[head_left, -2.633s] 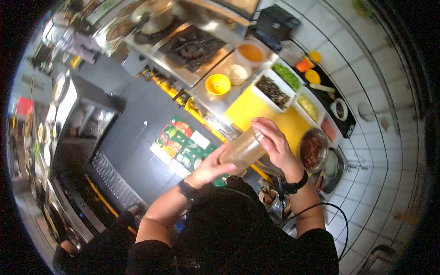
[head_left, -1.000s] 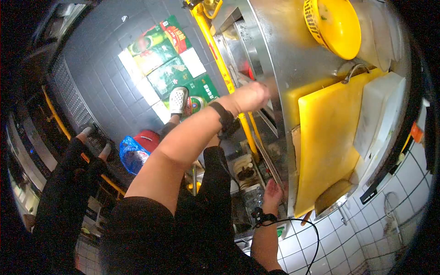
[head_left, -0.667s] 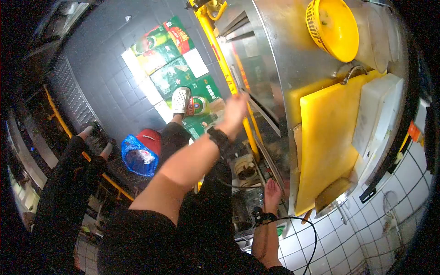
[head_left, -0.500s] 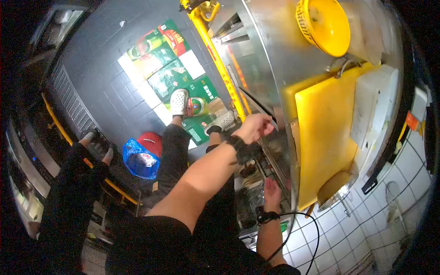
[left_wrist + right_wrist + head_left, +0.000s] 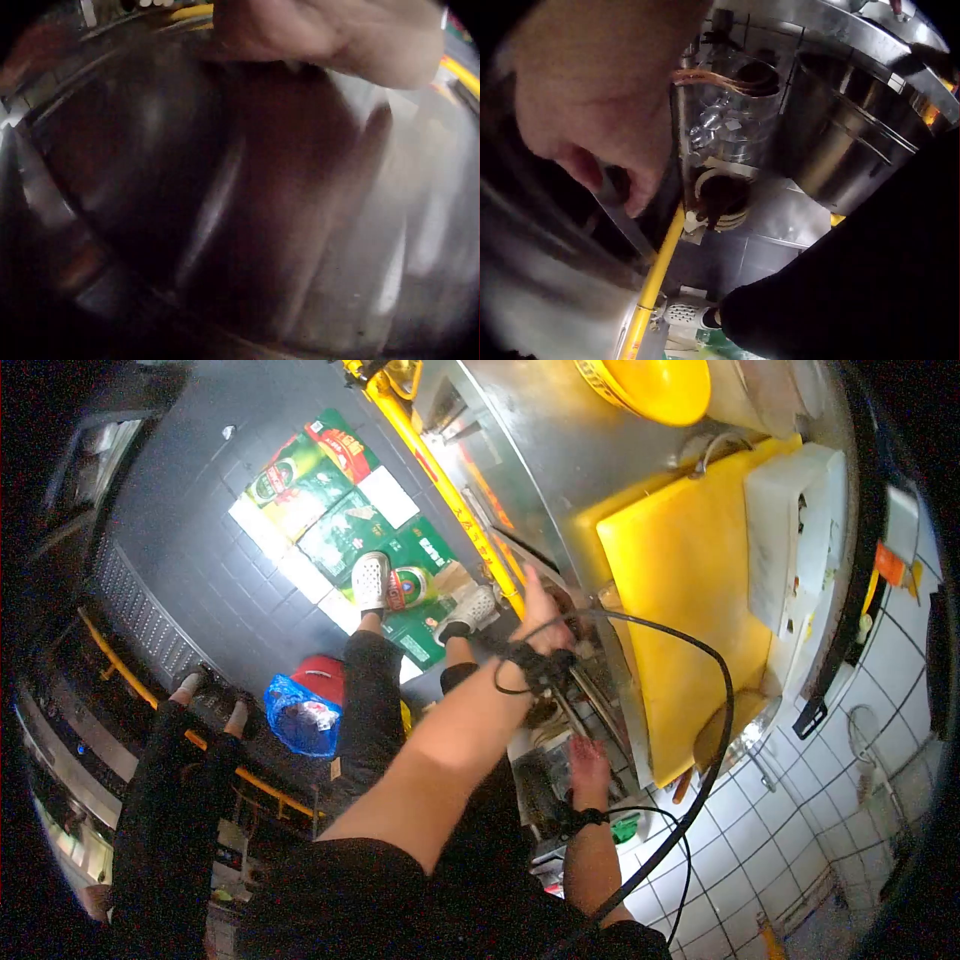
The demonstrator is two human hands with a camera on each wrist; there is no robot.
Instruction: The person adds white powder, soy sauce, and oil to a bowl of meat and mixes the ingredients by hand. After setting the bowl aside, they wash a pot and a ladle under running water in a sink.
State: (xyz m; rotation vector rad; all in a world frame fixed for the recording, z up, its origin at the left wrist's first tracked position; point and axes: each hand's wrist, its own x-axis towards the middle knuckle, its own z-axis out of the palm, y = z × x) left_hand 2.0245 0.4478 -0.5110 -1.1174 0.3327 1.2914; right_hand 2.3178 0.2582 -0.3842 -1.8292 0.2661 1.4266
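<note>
Beside the steel counter's front edge, my left hand (image 5: 545, 610) is raised near the yellow pipe (image 5: 465, 515). One digit points up; the other fingers are hard to make out. In the left wrist view, part of this hand (image 5: 330, 37) shows blurred above a dark, shiny metal surface (image 5: 217, 202). My right hand (image 5: 589, 765) is lower, below the counter edge. In the right wrist view, the right hand (image 5: 596, 105) has its thumb and fingers curled round a thin metal edge (image 5: 626, 225), near the yellow pipe (image 5: 656, 274).
On the counter are a yellow cutting board (image 5: 690, 590), a yellow bowl (image 5: 665, 385) and a white container (image 5: 790, 540). Flattened green cartons (image 5: 350, 530) lie on the floor by a blue bag (image 5: 300, 718). A steel pot (image 5: 847, 135) stands at right. Black cables loop near both wrists.
The clear container from the earliest frame is out of sight, and both hands have moved down below the counter. Most recently, my left hand has turned, with a digit pointing up; the view has shifted.
</note>
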